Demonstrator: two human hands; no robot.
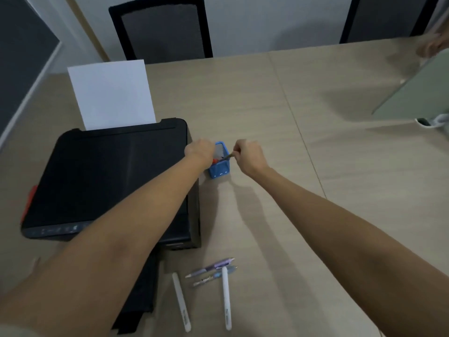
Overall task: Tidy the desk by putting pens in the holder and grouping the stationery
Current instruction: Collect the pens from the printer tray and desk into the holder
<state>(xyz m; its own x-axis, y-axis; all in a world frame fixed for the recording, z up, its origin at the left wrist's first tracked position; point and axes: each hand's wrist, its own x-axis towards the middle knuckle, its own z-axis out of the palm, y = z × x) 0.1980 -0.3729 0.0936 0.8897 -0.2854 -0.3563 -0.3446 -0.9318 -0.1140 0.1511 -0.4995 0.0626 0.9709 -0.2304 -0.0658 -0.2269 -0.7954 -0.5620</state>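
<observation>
Head | R hand [247, 158] pinching pen [228, 156], tip into holder [219, 166] | L hand [199, 152] curled on holder, steadying | 4 pens [211, 266] near, loose

The printer [109, 176] stood just left of the left hand [199, 152], blocking that side. The blue holder [219, 164] filled the gap between both hands. Right of the right hand's fingers [239, 148], bare desk [340, 154] lay open; four pens [211, 278] lay nearer the body.
</observation>
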